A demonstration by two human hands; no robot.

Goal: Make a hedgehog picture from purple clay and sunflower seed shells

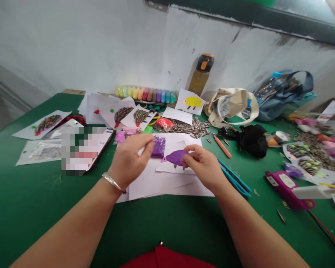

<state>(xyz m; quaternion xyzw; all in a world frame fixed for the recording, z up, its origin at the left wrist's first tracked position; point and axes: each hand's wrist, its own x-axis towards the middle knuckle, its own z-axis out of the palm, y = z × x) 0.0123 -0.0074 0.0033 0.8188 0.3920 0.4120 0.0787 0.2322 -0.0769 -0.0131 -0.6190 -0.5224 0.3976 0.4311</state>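
A flat purple clay shape (175, 158) with a small pink tip at its left end shows above a white sheet of paper (167, 182). My right hand (202, 163) has thumb and fingers closed at the right edge of this clay. To the left, my left hand (132, 158) is raised over the papers with its fingers curled together; whatever they may hold is hidden. Just behind it lies a clear packet of purple clay (158, 147), partly covered by the fingers. Pink packets (124, 135) show beyond the left hand.
A loose heap of sunflower seeds (194, 128) lies behind the papers. Blue-handled tweezers or scissors (234, 178) and an orange pen-like tool (222, 146) are right of my hand. A phone (96, 149) lies left; a bottle (201, 74) stands at the wall.
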